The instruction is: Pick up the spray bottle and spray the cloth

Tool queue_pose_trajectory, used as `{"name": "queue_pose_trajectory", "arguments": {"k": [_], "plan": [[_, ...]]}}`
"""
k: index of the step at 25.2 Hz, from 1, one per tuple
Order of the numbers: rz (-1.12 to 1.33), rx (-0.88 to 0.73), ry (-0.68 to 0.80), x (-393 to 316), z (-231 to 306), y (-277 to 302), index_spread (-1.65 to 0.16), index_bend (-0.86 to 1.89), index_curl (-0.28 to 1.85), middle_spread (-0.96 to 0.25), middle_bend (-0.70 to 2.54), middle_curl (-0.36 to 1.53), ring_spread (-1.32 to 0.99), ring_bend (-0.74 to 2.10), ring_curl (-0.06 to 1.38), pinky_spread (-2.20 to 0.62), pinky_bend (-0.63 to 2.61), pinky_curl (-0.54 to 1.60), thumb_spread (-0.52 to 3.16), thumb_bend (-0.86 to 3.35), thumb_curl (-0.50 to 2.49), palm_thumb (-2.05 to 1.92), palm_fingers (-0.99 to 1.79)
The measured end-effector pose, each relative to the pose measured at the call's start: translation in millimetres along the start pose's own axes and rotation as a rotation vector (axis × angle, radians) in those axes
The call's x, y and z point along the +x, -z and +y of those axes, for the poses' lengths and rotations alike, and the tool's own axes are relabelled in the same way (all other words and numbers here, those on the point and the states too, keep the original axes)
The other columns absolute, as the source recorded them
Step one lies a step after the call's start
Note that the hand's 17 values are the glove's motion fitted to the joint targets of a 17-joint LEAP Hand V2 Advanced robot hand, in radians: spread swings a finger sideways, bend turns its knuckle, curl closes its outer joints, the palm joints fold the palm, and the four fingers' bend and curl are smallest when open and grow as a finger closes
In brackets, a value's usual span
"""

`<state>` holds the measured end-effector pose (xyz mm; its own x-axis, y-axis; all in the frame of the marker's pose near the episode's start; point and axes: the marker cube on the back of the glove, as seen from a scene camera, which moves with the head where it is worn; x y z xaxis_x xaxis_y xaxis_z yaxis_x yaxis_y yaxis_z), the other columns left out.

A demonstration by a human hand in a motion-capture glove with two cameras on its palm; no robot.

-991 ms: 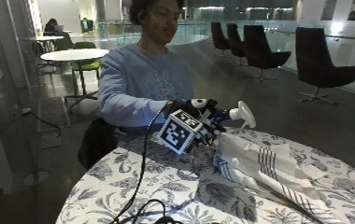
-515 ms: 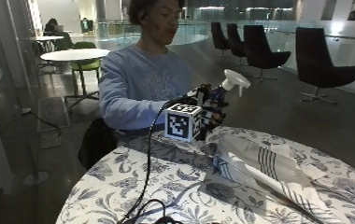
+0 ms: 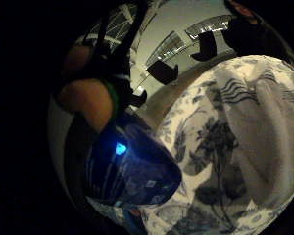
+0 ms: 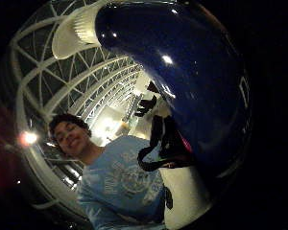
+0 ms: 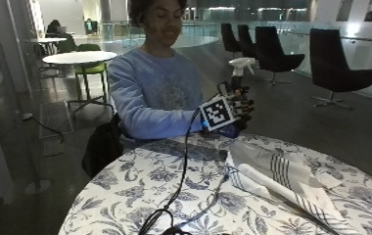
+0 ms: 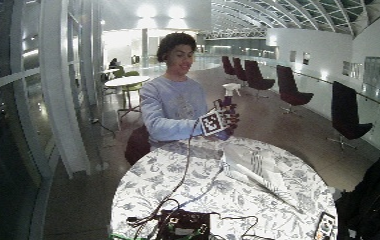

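Floral tablecloth (image 5: 140,191) under striped cloth (image 5: 284,181)

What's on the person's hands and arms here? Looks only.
The right hand wears a black glove with black straps across the fingers. Both arms are covered by the long sleeves of a light blue sweatshirt with a faint printed design on the chest. The other hand is not in view.

Open air above the tabletop's near edge

The right hand (image 5: 238,108) holds the spray bottle (image 5: 239,73) upright, clear above the tabletop (image 5: 140,186); only the folded cloth (image 5: 284,181) lies below and beside it, with cables (image 5: 179,196) trailing across the floral surface.
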<state>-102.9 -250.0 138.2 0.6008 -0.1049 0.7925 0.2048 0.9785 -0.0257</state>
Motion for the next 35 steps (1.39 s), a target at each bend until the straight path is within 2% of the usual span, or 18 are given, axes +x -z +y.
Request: {"name": "queue_pose_trajectory", "arguments": {"k": [3,11,17,22,26,30,35], "plan": [[-0.008,-0.072,0.011,14.0,4.5,-18.5,-0.34,0.07,0.09,-0.01,0.43,0.45,0.05,0.69,0.4,0.26,0.49,0.36,1.0,-0.03,0.48,0.74,0.7],[0.06,-0.023,-0.009,42.4,-4.1,-33.9,-0.35,0.07,0.1,-0.02,0.42,0.45,0.04,0.68,0.4,0.26,0.46,0.35,1.0,-0.03,0.48,0.73,0.68],[0.007,-0.196,-0.014,41.9,23.3,-37.9,-0.34,0.08,0.12,-0.03,0.41,0.44,0.03,0.66,0.39,0.26,0.44,0.35,1.0,-0.03,0.47,0.73,0.68],[0.005,-0.054,-0.028,38.7,15.9,-37.8,-0.35,0.09,0.13,-0.03,0.38,0.43,0.02,0.6,0.38,0.27,0.4,0.35,1.0,-0.03,0.46,0.72,0.52],[0.068,0.041,-0.003,17.1,35.4,-17.3,-0.37,0.1,0.14,-0.01,0.35,0.43,0.04,0.52,0.37,0.27,0.45,0.36,1.01,-0.03,0.44,0.71,0.41],[0.305,0.092,0.002,0.6,72.3,24.4,-0.36,0.11,0.15,-0.01,0.37,0.42,0.03,0.51,0.34,0.26,0.42,0.34,1.01,-0.03,0.43,0.7,0.49],[0.545,0.098,-0.068,-15.1,131.3,82.0,-0.35,0.14,0.17,-0.02,0.38,0.41,0.02,0.51,0.33,0.26,0.37,0.33,1.02,-0.03,0.42,0.71,0.57]]}}
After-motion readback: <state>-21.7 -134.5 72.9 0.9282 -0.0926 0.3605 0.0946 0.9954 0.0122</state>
